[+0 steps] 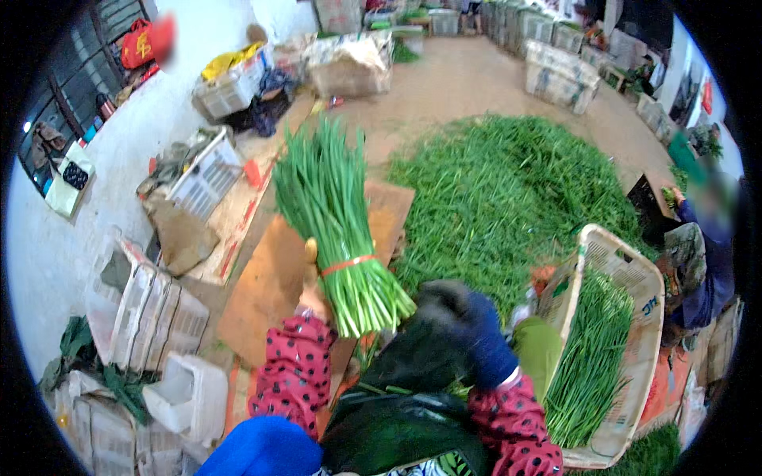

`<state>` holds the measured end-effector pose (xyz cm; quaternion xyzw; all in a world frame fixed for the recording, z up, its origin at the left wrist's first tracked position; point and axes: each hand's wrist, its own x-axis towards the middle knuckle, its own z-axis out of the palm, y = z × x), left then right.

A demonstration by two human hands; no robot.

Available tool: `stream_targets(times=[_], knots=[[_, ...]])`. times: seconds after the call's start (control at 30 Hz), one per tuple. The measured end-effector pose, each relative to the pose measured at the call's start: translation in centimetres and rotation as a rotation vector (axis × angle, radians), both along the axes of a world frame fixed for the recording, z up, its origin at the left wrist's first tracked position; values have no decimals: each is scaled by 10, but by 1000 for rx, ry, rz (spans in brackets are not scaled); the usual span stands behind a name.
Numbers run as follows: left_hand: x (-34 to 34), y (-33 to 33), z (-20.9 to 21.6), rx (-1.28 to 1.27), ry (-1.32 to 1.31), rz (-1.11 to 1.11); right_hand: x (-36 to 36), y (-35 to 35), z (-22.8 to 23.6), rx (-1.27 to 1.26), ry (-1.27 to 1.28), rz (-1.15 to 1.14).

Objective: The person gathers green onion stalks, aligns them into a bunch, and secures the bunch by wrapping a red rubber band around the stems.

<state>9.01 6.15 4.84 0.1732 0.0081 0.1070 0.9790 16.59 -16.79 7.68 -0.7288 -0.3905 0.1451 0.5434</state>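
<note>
My left hand [312, 278] grips a bunch of leafy greens that look like garlic chives [327, 182], with fingers and thumb around it near a red band [348, 265]. The leaf tips point away from me and the pale cut stems point toward my lap. To the right of the stem ends, my right hand [468, 325] wears a blue glove with dark fingers. It is apart from the bunch and smeared by motion, so its fingers cannot be made out. Below both hands a dark green apron [413, 420] covers my lap.
A brown board [266, 289] lies under the bunch. A big heap of loose greens [508, 190] spreads ahead. At my right stands a cream crate [655, 317] with long chives [591, 357]; beyond it a person in blue [714, 262] works. Stacked crates [155, 317] stand left.
</note>
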Motion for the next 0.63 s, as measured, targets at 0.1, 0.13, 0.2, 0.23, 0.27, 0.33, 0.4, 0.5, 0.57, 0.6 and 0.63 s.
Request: stream_targets(times=[0.1,0.13,0.2,0.23,0.27,0.33,0.4,0.5,0.57,0.6,0.63], knots=[[-13,-9,28,164,7,132,-26,13,27,-140,-479,54],[-9,-15,23,160,-13,172,-27,8,9,-162,-494,37],[-7,0,8,123,15,59,-19,-12,-2,-236,-460,74],[-5,3,13,158,-18,45,-11,-29,-8,-289,-403,128],[-3,3,23,193,-50,35,-4,-40,-13,-339,-345,185],[5,-15,40,227,-14,-45,3,-41,-19,-37,-138,-43],[22,-48,62,351,35,-182,12,-33,-2,310,171,-161],[68,-105,76,756,218,-460,27,-46,12,407,419,-154],[68,-163,123,1017,-66,-440,27,-87,-2,725,636,-254],[70,-189,141,1051,-221,-467,22,-117,-4,855,673,-312],[77,-209,143,1152,-264,-467,1,-155,-19,909,664,-460]])
